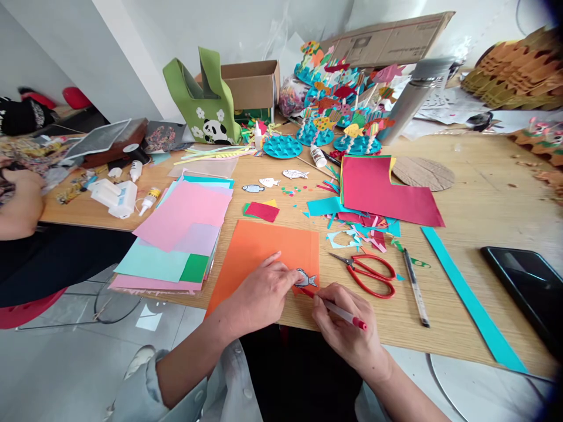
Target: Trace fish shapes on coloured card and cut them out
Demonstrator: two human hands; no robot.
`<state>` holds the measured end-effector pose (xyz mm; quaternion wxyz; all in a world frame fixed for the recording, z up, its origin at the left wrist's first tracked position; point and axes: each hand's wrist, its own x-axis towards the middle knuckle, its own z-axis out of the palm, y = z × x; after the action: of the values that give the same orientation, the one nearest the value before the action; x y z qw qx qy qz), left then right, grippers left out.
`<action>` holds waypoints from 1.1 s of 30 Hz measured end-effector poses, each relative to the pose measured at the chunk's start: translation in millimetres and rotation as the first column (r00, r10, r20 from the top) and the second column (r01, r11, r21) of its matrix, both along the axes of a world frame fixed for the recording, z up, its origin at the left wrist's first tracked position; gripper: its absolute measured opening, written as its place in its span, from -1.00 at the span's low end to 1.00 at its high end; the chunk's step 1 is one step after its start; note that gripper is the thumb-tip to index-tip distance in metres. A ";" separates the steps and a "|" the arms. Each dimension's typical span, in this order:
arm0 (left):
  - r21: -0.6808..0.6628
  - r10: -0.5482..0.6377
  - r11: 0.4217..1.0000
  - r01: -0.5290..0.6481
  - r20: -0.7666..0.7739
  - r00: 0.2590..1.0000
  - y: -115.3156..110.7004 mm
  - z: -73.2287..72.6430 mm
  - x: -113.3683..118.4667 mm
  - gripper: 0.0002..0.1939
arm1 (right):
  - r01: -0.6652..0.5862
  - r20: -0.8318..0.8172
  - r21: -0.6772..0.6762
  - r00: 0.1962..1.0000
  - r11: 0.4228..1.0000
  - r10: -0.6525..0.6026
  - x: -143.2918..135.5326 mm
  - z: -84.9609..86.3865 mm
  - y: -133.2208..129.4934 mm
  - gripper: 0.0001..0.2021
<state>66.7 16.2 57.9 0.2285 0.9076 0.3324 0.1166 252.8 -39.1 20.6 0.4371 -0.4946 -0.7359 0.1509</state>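
An orange sheet (259,249) lies at the table's front edge. On its right part rests a small paper fish cutout (308,280). My left hand (268,287) lies on the sheet with fingers apart, a fingertip pressing on the fish. In my right hand (345,322) is a red pen (343,313), its tip on the sheet by the fish's lower edge. Red-handled scissors (373,274) lie half open to the right, beside a black pen (416,287). More fish cutouts (295,174) are farther back.
Coloured paper stack (167,234) at left; paper scraps (369,228), red sheet (373,190), blue strip (470,299) and phone (523,287) at right. Behind stand a green bag (206,111), fish decorations (325,123) and a grey bottle (409,99). Another person's arm (20,199) is far left.
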 end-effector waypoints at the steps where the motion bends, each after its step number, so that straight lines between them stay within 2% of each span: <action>1: 0.005 -0.003 1.000 0.003 -0.007 1.000 0.1 -0.2 0.0 -0.50 | 0.010 -0.007 -0.009 1.000 1.000 -0.010 -0.1 0.0 0.2 -0.85; 9: 0.051 -0.047 0.998 0.048 -0.016 0.999 2.1 -4.5 -1.6 -0.58 | 0.043 -0.081 -0.107 0.995 0.993 -0.051 0.1 -1.3 1.1 -0.88; 27: 0.099 -0.058 0.993 0.057 0.000 0.998 4.5 -10.6 -1.3 -0.64 | 0.068 -0.107 -0.132 0.991 0.989 -0.082 -1.4 3.6 1.8 -0.88; 33: 0.105 -0.064 0.992 0.067 -0.035 0.997 5.0 -10.8 -1.3 -0.64 | 0.069 -0.151 -0.198 0.984 0.978 -0.100 0.1 0.0 1.3 -0.88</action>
<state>65.4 21.3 47.1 0.1783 0.9306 0.2995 0.1123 253.0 -37.8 20.5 0.4509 -0.5517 -0.6587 0.2416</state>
